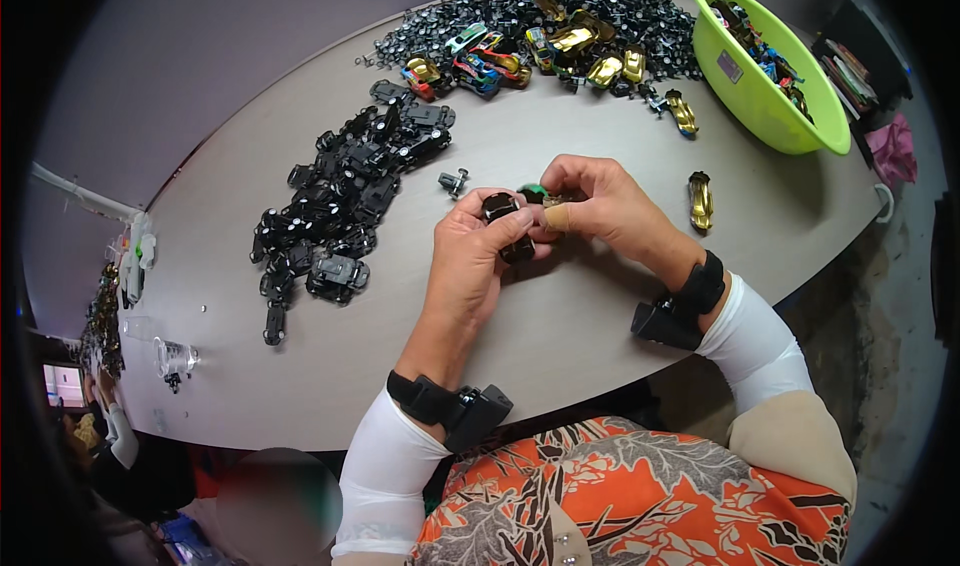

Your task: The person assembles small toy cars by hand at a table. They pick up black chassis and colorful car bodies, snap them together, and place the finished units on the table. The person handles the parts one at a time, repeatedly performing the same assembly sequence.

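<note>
In front of me, over the table, my left hand is closed around a black toy car part, thumb across it. My right hand meets it from the right, its fingers pinched by a small green piece. The fingertips of both hands come together there and hide how the pieces join. A tan strip wraps one right-hand finger. Just beyond the left hand lies a small wheel-and-axle part. To the right rests a gold toy car.
Black car bases are heaped on the left. Farther back spreads a pile of small wheel parts with coloured and gold cars. A lime-green basin of cars stands far right. A clear cup and another person's arm appear at left.
</note>
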`<state>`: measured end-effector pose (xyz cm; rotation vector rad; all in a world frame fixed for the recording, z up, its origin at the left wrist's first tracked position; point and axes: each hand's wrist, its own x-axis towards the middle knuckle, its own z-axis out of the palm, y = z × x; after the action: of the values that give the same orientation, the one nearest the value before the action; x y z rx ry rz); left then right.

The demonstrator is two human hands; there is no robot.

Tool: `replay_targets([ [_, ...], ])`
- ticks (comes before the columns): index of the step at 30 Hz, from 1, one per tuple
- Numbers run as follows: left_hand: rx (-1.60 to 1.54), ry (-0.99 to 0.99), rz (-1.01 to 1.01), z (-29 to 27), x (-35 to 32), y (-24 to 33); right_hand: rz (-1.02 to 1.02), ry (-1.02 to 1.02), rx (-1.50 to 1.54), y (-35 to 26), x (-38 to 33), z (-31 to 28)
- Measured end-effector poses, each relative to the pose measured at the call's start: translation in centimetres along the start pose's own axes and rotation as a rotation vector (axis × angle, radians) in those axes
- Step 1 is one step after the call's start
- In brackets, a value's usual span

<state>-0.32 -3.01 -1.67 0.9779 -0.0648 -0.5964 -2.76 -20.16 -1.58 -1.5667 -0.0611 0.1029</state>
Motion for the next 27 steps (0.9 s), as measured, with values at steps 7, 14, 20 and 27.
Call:
replay_targets([
  [7,-0.03,-0.021,-0.016,-0.5,-0.2,0.0,0.177,-0.135,0.252,-1.6,-0.3,0.0],
  [14,-0.17,0.063,-0.005,-0.9,-0.3,0.4,-0.028,-0.008,0.124,-2.3,-0.8,0.1],
  [20,-0.052,-0.058,0.022,-0.2,-0.8,-0.3,-0.044,-0.077,0.11,-1.7,-1.1,1.4],
  [27,-0.055,-0.102,0.032,-1.4,-0.6,1.4,-0.03,0.033,0.11,-3.1,-1.7,0.9],
])
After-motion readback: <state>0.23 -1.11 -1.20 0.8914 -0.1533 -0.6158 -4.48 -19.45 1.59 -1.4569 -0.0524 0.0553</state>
